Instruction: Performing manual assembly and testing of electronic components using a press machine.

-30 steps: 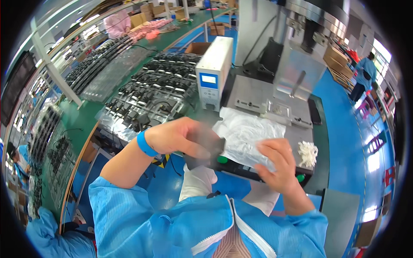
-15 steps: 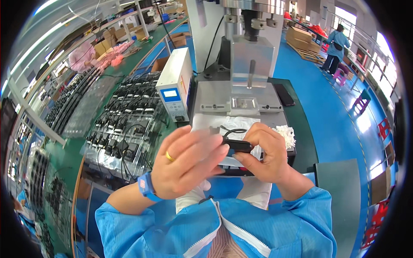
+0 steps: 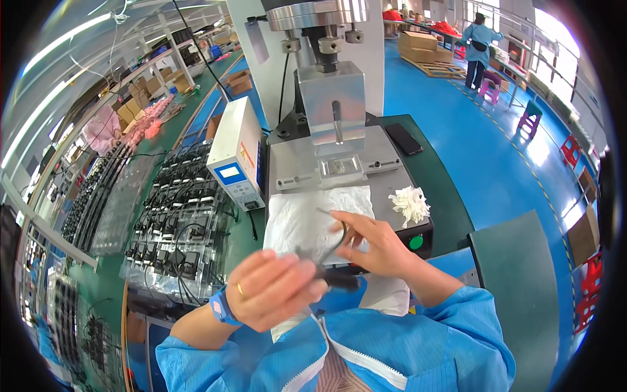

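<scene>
A small black adapter-like body (image 3: 341,280) with a thin cable (image 3: 342,236) is in front of me, blurred by motion. My left hand (image 3: 274,287), wearing a ring and a blue wristband, has its fingertips closed on one end of the body. My right hand (image 3: 375,245) pinches the cable close to its tip, which points left over a white cloth (image 3: 290,219). Beyond the cloth, a clear fixture (image 3: 341,168) sits on the metal base of a press, under its metal block (image 3: 333,98).
Left of the press stands a white control box (image 3: 230,157) with a lit screen. Clear trays of black adapters (image 3: 173,225) lie farther left. A white crumpled bundle (image 3: 410,206), a green button (image 3: 416,242) and a phone (image 3: 405,139) are on the right. A person (image 3: 481,49) stands far off.
My right hand has let go of the black body and now grips the cable's end. The body has moved down toward me, in my left hand. The view has shifted.
</scene>
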A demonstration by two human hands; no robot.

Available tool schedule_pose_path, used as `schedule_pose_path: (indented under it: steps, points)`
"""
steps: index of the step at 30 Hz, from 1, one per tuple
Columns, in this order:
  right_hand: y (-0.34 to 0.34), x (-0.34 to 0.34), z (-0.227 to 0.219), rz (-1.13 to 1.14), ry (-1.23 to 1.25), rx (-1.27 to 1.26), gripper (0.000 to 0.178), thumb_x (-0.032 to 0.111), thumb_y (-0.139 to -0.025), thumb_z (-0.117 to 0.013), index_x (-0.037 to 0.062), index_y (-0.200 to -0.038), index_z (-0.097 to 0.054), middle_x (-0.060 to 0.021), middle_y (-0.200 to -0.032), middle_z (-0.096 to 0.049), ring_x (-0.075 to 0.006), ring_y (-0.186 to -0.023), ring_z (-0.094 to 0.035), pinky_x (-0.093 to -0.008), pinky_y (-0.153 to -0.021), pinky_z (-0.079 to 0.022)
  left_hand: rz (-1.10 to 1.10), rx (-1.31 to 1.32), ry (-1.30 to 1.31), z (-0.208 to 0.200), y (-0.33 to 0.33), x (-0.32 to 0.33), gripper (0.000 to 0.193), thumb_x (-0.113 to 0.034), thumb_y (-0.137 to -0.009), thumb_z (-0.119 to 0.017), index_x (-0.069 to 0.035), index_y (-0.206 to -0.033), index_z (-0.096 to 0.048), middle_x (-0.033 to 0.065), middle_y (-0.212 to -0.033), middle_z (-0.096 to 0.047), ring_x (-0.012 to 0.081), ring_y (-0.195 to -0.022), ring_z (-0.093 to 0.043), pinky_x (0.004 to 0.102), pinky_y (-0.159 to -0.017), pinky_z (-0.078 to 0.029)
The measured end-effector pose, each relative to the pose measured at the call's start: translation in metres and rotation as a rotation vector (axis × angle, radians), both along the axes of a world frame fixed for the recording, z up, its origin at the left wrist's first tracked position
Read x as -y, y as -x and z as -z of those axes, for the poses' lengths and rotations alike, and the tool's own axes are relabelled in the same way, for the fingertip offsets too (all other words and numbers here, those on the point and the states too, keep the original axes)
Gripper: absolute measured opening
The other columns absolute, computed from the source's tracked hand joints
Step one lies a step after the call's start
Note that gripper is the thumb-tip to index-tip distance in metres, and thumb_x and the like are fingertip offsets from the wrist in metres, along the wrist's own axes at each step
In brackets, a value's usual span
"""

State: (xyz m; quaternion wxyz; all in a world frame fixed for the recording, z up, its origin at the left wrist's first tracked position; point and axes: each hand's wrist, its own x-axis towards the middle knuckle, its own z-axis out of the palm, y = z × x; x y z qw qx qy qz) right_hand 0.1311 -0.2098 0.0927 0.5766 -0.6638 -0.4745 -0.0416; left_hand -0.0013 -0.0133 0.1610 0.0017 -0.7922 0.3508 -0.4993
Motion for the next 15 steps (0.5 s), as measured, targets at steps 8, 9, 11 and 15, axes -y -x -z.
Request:
schedule_pose_path:
  steps: [8,9,11,15]
  points:
    - [-0.024,0.001,0.018,0.269,0.085,0.268,0.042,-0.003,-0.079,-0.064,0.0031,-0.12,-0.055,-0.0076,-0.096,-0.065,-0.0183,-0.07,-0.058,-0.027,-0.06,-0.047,0.059,-0.037,-0.037,0.019,-0.008,0.0,0.026,-0.015,-0.078,-0.072,-0.014,-0.103,-0.068,0.0014,-0.111,-0.064,0.016,-0.1,-0.058,0.0323,-0.091,-0.048]
    - [-0.027,-0.002,0.02,0.285,0.097,0.278,0.041,-0.002,-0.079,-0.063,0.0033,-0.12,-0.056,-0.0079,-0.096,-0.065,-0.0188,-0.069,-0.058,-0.0273,-0.06,-0.047,0.044,-0.046,-0.03,0.019,-0.013,-0.002,0.026,-0.015,-0.077,-0.073,-0.014,-0.103,-0.068,0.0014,-0.111,-0.064,0.016,-0.1,-0.058,0.0323,-0.091,-0.048]
    - [-0.035,-0.007,0.024,0.318,0.122,0.299,0.04,-0.001,-0.08,-0.063,0.0037,-0.119,-0.056,-0.0083,-0.096,-0.065,-0.0198,-0.069,-0.058,-0.0279,-0.06,-0.047,0.013,-0.064,-0.016,0.019,-0.02,-0.004,0.026,-0.015,-0.077,-0.073,-0.013,-0.103,-0.068,0.0015,-0.111,-0.064,0.0161,-0.099,-0.058,0.0323,-0.091,-0.048]
    - [-0.052,-0.022,0.025,0.363,0.144,0.333,0.037,0.001,-0.08,-0.063,0.0039,-0.116,-0.057,-0.0082,-0.097,-0.065,-0.0217,-0.069,-0.058,-0.0297,-0.061,-0.048,-0.071,-0.115,0.06,0.019,-0.034,-0.003,0.029,-0.01,-0.074,-0.073,-0.01,-0.102,-0.068,0.0029,-0.109,-0.064,0.0174,-0.096,-0.058,0.0333,-0.088,-0.048]
